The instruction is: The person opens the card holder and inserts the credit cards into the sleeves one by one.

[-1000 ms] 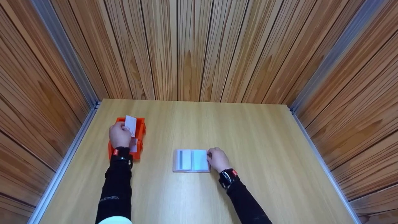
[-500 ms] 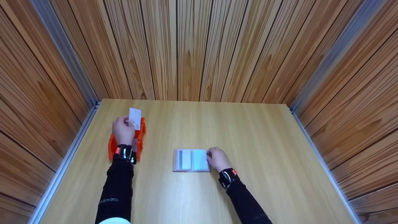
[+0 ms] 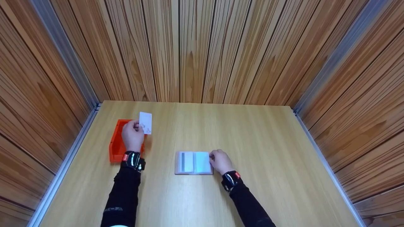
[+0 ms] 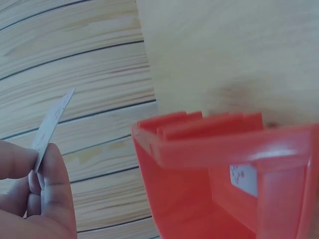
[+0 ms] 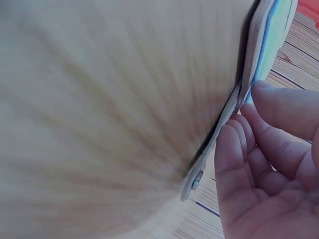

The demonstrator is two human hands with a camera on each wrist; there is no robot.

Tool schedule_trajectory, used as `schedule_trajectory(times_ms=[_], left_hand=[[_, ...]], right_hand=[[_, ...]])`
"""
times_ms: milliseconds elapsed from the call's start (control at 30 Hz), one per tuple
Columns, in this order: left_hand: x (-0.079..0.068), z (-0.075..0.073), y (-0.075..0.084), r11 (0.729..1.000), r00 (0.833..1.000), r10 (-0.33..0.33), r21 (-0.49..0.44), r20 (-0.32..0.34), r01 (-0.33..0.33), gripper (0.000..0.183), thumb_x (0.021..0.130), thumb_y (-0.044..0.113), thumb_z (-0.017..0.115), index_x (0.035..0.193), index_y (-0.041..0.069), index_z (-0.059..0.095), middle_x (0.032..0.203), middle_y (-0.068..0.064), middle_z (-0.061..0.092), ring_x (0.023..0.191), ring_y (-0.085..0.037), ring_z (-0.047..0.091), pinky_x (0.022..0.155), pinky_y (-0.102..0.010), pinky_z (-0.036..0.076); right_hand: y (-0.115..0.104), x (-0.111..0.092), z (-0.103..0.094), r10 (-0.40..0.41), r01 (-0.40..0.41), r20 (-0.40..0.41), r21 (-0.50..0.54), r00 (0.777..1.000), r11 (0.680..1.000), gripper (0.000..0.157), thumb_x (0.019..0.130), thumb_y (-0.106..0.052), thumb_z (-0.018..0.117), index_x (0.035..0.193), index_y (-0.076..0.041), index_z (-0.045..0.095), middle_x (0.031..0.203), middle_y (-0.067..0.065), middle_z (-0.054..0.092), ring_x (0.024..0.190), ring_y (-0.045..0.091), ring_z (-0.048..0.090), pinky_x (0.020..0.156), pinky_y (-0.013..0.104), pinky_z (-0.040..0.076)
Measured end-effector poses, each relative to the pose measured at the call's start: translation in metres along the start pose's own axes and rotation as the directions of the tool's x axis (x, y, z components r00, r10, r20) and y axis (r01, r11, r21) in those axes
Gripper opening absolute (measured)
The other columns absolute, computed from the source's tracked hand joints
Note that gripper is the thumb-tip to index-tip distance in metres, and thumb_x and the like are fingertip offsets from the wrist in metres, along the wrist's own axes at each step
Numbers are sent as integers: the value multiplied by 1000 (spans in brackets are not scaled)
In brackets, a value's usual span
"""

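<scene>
My left hand (image 3: 132, 137) pinches a white card (image 3: 145, 123) between thumb and fingers, over the right side of an orange-red plastic bin (image 3: 115, 150). The left wrist view shows that card edge-on, with faint print on its face. Another white card (image 4: 244, 180) is inside the bin. A card holder (image 3: 188, 163) lies open on the table, showing clear sleeves. At its right edge, my right hand (image 3: 221, 161) pinches the pages between thumb and fingers. A strap with a metal snap (image 5: 197, 179) sticks out beside those fingers in the right wrist view.
The wooden table (image 3: 252, 135) has plank walls (image 3: 195, 56) behind it and at both sides. Metal rails (image 3: 64, 170) run along its left and right edges. The bin stands at the left, the card holder near the middle.
My left hand has carried the white card to the right, from over the bin's inside to its right side. The right hand and card holder have stayed in place.
</scene>
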State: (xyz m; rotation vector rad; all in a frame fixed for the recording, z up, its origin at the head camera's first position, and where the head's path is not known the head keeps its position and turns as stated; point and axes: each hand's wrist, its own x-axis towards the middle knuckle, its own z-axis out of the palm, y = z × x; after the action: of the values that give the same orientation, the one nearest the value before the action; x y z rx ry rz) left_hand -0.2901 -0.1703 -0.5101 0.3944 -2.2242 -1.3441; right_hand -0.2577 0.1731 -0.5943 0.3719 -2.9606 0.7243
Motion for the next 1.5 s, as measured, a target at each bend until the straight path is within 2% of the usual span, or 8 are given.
schedule_trajectory(times_ms=[200, 333, 600, 833, 933, 1167, 1500], left_hand=[[-9, 8, 4, 999, 996, -51, -6, 75, 51, 24, 90, -4, 58, 113, -7, 66, 101, -20, 60, 95, -33, 57, 85, -41, 46], [-17, 14, 10, 995, 985, -92, -32, 147, 98, 27, 93, -1, 60, 119, -5, 64, 106, -18, 58, 99, -32, 55, 89, -41, 47], [-34, 28, 4, 998, 987, -39, -44, 157, 47, 26, 86, -5, 62, 112, -9, 66, 96, -16, 60, 90, -31, 58, 82, -39, 48], [-44, 36, 3, 991, 964, -111, -51, 243, 127, 29, 89, -2, 63, 118, -6, 64, 103, -17, 61, 95, -30, 57, 85, -40, 48], [-49, 41, 3, 991, 963, -103, -54, 249, 120, 28, 89, -3, 62, 117, -7, 65, 101, -18, 61, 94, -30, 57, 86, -41, 49], [-65, 48, 3, 993, 960, -78, -69, 269, 100, 25, 87, -4, 64, 112, -7, 66, 98, -17, 62, 91, -30, 58, 83, -41, 50], [-80, 60, -2, 992, 958, -60, -87, 279, 87, 23, 84, -5, 66, 107, -9, 67, 93, -15, 63, 87, -28, 60, 79, -39, 50]], right_hand=[[0, 0, 0, -1, 1, 3, -8, 1000, 1000, 10, 87, -9, 74, 92, -2, 68, 86, 7, 60, 83, 25, 59, 77, 40, 49], [-1, 1, -1, 15, -15, 6, -1, 1000, 1000, 11, 87, -9, 74, 93, -2, 68, 88, 8, 61, 85, 25, 59, 79, 41, 49], [0, 0, -1, 9, -9, 22, 9, 1000, 1000, 13, 88, -8, 73, 96, 0, 68, 90, 9, 61, 86, 26, 60, 80, 41, 50], [-1, 0, -1, 12, -12, 23, -2, 1000, 1000, 13, 88, -9, 73, 96, -1, 68, 91, 10, 62, 87, 27, 60, 81, 42, 50], [-1, 1, -1, 22, -22, 26, -2, 999, 1000, 13, 88, -10, 73, 96, -1, 68, 92, 10, 62, 89, 27, 60, 82, 42, 50], [0, 0, 0, -10, 10, -5, 26, 1000, 1000, 11, 86, -8, 74, 92, -2, 67, 87, 8, 60, 82, 26, 60, 77, 41, 49], [0, 0, -2, -3, 2, 11, 20, 1000, 1000, 10, 86, -7, 74, 92, -1, 67, 87, 8, 59, 82, 25, 59, 76, 41, 49]])
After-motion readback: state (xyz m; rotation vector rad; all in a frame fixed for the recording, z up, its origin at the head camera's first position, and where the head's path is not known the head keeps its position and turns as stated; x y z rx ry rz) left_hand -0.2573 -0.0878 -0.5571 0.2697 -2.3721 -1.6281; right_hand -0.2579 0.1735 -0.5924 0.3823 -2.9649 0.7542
